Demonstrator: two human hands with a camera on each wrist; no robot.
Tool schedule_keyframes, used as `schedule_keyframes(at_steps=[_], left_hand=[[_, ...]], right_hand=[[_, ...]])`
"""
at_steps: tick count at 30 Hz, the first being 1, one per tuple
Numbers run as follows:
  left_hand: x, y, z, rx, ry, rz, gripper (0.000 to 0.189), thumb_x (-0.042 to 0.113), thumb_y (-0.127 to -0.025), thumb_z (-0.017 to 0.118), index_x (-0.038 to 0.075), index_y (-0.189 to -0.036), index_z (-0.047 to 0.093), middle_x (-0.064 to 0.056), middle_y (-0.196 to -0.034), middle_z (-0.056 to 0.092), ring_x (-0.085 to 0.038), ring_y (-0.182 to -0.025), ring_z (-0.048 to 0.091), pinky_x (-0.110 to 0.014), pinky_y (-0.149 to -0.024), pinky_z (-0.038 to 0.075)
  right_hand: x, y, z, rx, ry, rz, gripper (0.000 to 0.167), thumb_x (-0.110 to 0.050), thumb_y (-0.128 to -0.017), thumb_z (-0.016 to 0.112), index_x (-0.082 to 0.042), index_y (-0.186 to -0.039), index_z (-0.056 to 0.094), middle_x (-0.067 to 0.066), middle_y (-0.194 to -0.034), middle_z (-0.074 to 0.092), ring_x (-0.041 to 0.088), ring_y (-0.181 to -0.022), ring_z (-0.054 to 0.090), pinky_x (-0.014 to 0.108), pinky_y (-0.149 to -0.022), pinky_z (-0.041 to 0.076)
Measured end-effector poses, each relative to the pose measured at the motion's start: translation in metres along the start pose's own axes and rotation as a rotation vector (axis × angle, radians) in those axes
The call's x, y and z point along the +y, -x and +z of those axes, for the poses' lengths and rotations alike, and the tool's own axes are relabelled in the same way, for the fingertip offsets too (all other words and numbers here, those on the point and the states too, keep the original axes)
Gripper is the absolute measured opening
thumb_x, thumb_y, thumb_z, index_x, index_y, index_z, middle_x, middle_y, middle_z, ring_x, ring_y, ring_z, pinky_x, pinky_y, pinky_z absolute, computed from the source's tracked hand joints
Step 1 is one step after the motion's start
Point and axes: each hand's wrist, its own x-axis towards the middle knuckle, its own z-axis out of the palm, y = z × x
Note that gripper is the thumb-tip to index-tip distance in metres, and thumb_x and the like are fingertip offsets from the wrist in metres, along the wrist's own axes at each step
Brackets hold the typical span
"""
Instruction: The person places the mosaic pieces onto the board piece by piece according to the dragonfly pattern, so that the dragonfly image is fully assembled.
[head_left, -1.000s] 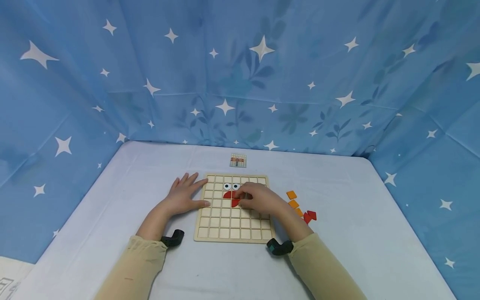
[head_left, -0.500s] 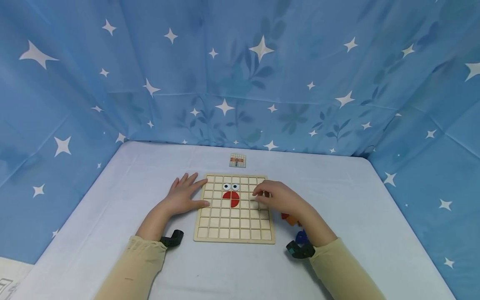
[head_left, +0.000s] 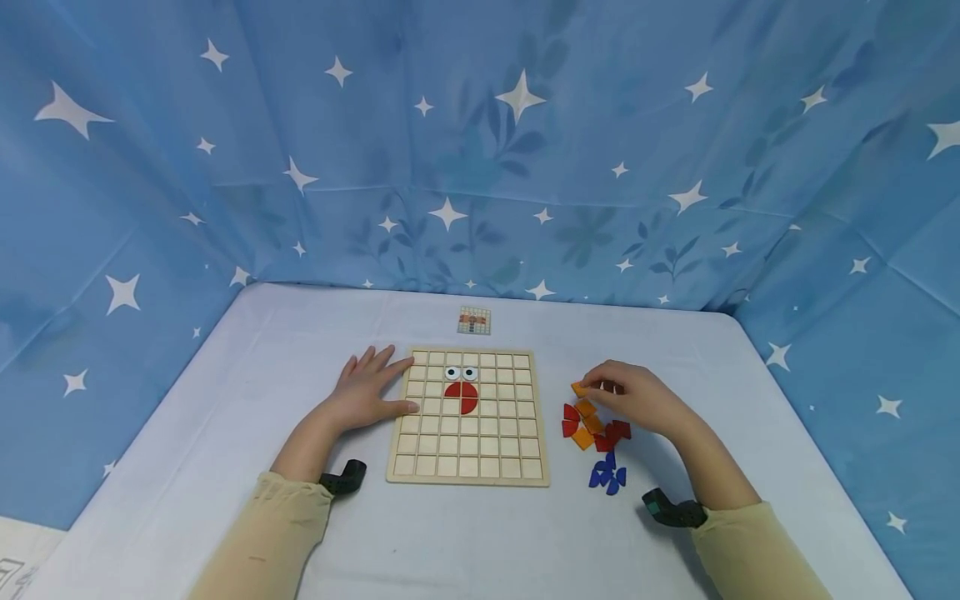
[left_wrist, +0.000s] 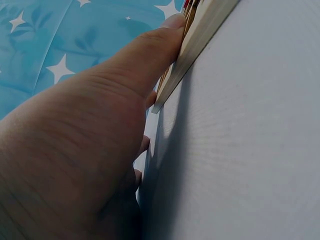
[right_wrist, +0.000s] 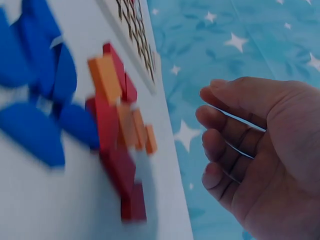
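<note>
Two hands [head_left: 369, 394] [head_left: 641, 400], one board [head_left: 450, 448] — four orange tiles [head_left: 582, 438] lie near.

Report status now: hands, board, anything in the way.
Left hand touching left edge of board. Right hand by orange pieces, no grip seen. Board holds two eyes, three red quarters. Nothing seen blocking.

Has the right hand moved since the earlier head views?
Yes, the right hand moved rightward, off the wooden grid board toward the loose orange tiles.
</note>
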Motion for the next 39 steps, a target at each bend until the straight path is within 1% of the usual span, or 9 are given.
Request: schedule_keyframes(at_steps=[5, 11, 13, 16, 23, 29, 32, 36, 39], left_hand=[[0.002, 0.000, -0.001, -0.001, 0.003, 0.006, 0.088, 0.063, -0.083, 0.068, 0.026, -0.155, 0.034, -0.015, -0.166, 0.015, -0.044, -0.153, 0.003, -0.064, -0.120, -0.001], [0.002, 0.001, -0.001, -0.006, 0.001, 0.006, 0.087, 0.063, -0.084, 0.068, 0.027, -0.156, 0.034, -0.014, -0.166, 0.015, -0.043, -0.153, 0.003, -0.064, -0.120, -0.001], [0.002, 0.001, -0.001, -0.005, 0.000, 0.007, 0.088, 0.063, -0.083, 0.068, 0.026, -0.156, 0.034, -0.014, -0.166, 0.015, -0.043, -0.153, 0.003, -0.064, -0.120, 0.000], [0.002, 0.001, -0.001, -0.003, -0.001, 0.009, 0.088, 0.064, -0.083, 0.068, 0.026, -0.155, 0.034, -0.015, -0.166, 0.015, -0.044, -0.153, 0.003, -0.064, -0.120, 0.000], [-0.001, 0.001, 0.000, 0.002, -0.013, 0.007, 0.088, 0.064, -0.083, 0.068, 0.025, -0.155, 0.035, -0.015, -0.166, 0.016, -0.044, -0.152, 0.004, -0.065, -0.120, 0.001], [0.000, 0.002, -0.001, 0.006, -0.006, 0.011, 0.088, 0.063, -0.083, 0.068, 0.024, -0.155, 0.036, -0.016, -0.165, 0.017, -0.046, -0.152, 0.005, -0.066, -0.119, 0.001], [-0.001, 0.001, -0.001, -0.002, -0.007, 0.006, 0.088, 0.063, -0.083, 0.068, 0.025, -0.155, 0.035, -0.015, -0.166, 0.016, -0.044, -0.153, 0.004, -0.065, -0.120, 0.000], [0.000, 0.002, -0.001, -0.008, -0.005, 0.001, 0.088, 0.063, -0.083, 0.068, 0.027, -0.156, 0.033, -0.014, -0.166, 0.014, -0.042, -0.153, 0.002, -0.063, -0.120, -0.001], [0.000, 0.002, -0.001, -0.002, -0.002, 0.009, 0.088, 0.063, -0.083, 0.068, 0.026, -0.155, 0.034, -0.015, -0.166, 0.015, -0.044, -0.153, 0.003, -0.065, -0.120, 0.000]], right_hand=[[0.019, 0.013, -0.007, -0.022, 0.002, 0.050, 0.016, -0.023, -0.096, 0.066, -0.019, -0.111, 0.070, -0.003, -0.093, 0.062, 0.017, -0.084, 0.054, 0.025, -0.067, 0.051], [0.043, 0.025, -0.015, -0.132, -0.044, 0.058, 0.023, -0.026, -0.092, 0.070, -0.020, -0.114, 0.068, -0.003, -0.105, 0.064, 0.018, -0.094, 0.052, 0.024, -0.074, 0.051], [0.051, 0.028, -0.017, -0.178, -0.065, 0.051, 0.027, -0.026, -0.091, 0.072, -0.020, -0.116, 0.067, -0.001, -0.109, 0.064, 0.018, -0.096, 0.053, 0.023, -0.076, 0.052], [0.061, 0.031, -0.017, -0.221, -0.090, 0.048, 0.031, -0.028, -0.088, 0.075, -0.021, -0.116, 0.065, -0.001, -0.112, 0.064, 0.018, -0.099, 0.055, 0.021, -0.080, 0.053], [0.071, 0.031, -0.015, -0.283, -0.069, -0.005, 0.031, -0.033, -0.084, 0.079, -0.025, -0.110, 0.064, -0.004, -0.106, 0.060, 0.014, -0.095, 0.052, 0.021, -0.078, 0.052], [0.072, 0.028, -0.009, -0.254, -0.059, -0.027, 0.030, -0.029, -0.085, 0.078, -0.023, -0.109, 0.061, -0.004, -0.102, 0.059, 0.013, -0.094, 0.051, 0.020, -0.078, 0.052], [0.071, 0.028, -0.007, -0.227, -0.065, -0.018, 0.028, -0.026, -0.086, 0.078, -0.023, -0.108, 0.061, -0.004, -0.100, 0.058, 0.015, -0.093, 0.052, 0.019, -0.079, 0.052], [0.071, 0.027, -0.006, -0.208, -0.069, -0.002, 0.031, -0.028, -0.084, 0.079, -0.023, -0.109, 0.061, -0.003, -0.099, 0.057, 0.015, -0.094, 0.052, 0.019, -0.079, 0.052], [0.071, 0.027, -0.005, -0.199, -0.063, 0.000, 0.030, -0.028, -0.085, 0.079, -0.023, -0.109, 0.060, -0.004, -0.099, 0.057, 0.014, -0.093, 0.052, 0.020, -0.078, 0.052]])
